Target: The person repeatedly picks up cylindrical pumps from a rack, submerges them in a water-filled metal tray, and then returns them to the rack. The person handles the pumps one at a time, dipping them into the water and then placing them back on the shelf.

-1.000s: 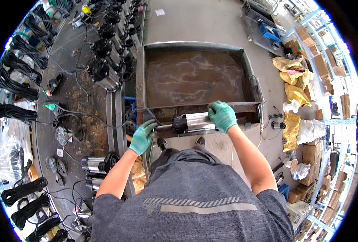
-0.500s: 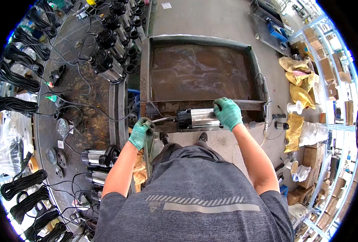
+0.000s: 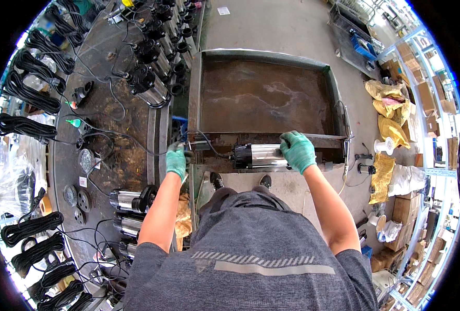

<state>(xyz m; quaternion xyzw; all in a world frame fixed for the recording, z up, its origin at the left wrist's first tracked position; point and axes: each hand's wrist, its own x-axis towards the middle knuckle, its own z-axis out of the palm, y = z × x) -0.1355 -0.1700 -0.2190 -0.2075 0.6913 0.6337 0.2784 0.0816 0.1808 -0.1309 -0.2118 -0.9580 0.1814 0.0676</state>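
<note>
A pump [image 3: 263, 155] with a silver metal body and a black end lies on its side across the near ledge of the tank. My gloved right hand [image 3: 298, 151] is wrapped round the right end of its body. To the left, beside the bench edge, my gloved left hand [image 3: 178, 158] has its fingers curled round a thin metal rod-like tool [image 3: 197, 142], mostly hidden by the glove. The tool's tip is apart from the pump. A black cable [image 3: 217, 152] runs from the pump's black end.
Brown liquid partly fills the rectangular metal tank [image 3: 266, 98]. On the left bench [image 3: 113, 147] stand several similar pumps [image 3: 149, 88], cables and round metal discs [image 3: 83, 200]. Coiled black cables [image 3: 25, 127] line its far left. Yellow sacks [image 3: 388, 98] and shelving [image 3: 432, 171] are at the right.
My left hand has drawn the rod-like tool away from the pump's black end and moved slightly up the picture. The right hand still grips the pump. The whole view has shifted slightly.
</note>
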